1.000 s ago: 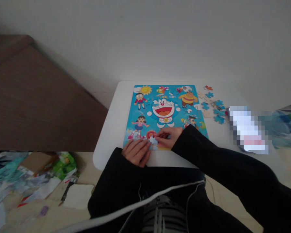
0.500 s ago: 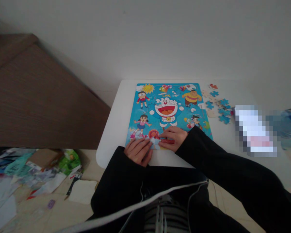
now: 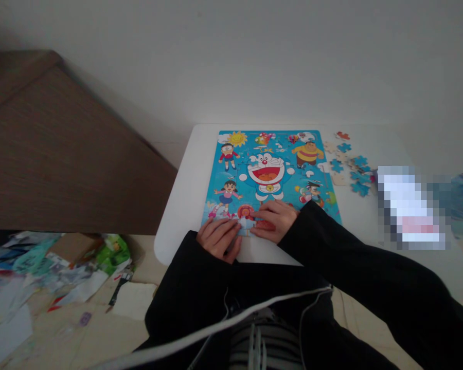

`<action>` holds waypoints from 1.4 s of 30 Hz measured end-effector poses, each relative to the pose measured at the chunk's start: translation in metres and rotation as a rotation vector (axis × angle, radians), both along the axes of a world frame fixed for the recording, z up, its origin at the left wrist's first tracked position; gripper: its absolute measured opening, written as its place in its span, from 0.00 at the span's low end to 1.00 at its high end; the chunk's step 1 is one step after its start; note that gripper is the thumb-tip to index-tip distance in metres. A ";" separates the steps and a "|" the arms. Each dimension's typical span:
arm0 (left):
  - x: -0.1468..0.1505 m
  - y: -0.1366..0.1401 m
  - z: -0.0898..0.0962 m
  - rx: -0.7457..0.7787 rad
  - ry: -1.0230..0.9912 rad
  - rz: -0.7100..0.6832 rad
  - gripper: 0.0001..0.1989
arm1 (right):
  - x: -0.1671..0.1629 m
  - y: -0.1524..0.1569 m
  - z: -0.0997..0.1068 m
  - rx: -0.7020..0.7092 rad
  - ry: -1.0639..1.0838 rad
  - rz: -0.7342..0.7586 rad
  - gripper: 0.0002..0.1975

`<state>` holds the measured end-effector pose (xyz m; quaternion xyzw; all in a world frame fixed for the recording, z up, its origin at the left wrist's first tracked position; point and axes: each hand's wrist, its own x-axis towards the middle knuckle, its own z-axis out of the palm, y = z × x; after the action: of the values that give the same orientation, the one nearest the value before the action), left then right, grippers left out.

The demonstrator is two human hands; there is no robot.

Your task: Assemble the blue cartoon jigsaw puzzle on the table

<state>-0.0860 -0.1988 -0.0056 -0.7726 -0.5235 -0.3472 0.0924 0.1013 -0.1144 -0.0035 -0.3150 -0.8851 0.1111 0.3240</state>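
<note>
A cartoon jigsaw puzzle (image 3: 226,177) with a blue background and a large laughing blue-and-white cat lies on the white table, mostly filled in. My left hand (image 3: 219,239) rests flat over its lower left edge, fingers stretched out and thumb apart. My right hand (image 3: 277,221) lies on the lower middle edge, its fingertips pointing left and touching the surface. A reddish patch (image 3: 265,225) shows between its thumb and fingers; I cannot tell whether this is a loose piece or part of the picture. To the right of the puzzle are several loose blue puzzle pieces (image 3: 359,174).
A phone with a blurred bright screen (image 3: 409,203) lies right of the loose pieces on the white table (image 3: 181,192). Brown wooden furniture (image 3: 81,169) stands left. Bags and papers (image 3: 77,262) litter the floor. A white cable (image 3: 231,321) crosses before my body.
The view has shifted slightly, so puzzle and phone sit a little further right. Both hands stay at the puzzle's lower edge; the right fingers have shifted slightly around the reddish patch.
</note>
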 end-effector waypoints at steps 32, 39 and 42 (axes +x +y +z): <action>-0.013 0.002 -0.003 0.036 0.015 -0.072 0.13 | -0.032 0.005 0.009 -0.413 0.068 0.098 0.04; -0.017 0.000 -0.005 0.012 0.105 -0.079 0.15 | -0.025 0.008 0.003 -0.179 -0.002 0.138 0.07; -0.018 0.000 -0.004 0.005 0.162 -0.078 0.16 | -0.024 0.008 -0.001 -0.098 -0.022 0.142 0.07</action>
<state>-0.1040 -0.1993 -0.0094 -0.8177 -0.4830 -0.2880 0.1229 0.0768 -0.1060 -0.0041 -0.2681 -0.9022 0.1734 0.2899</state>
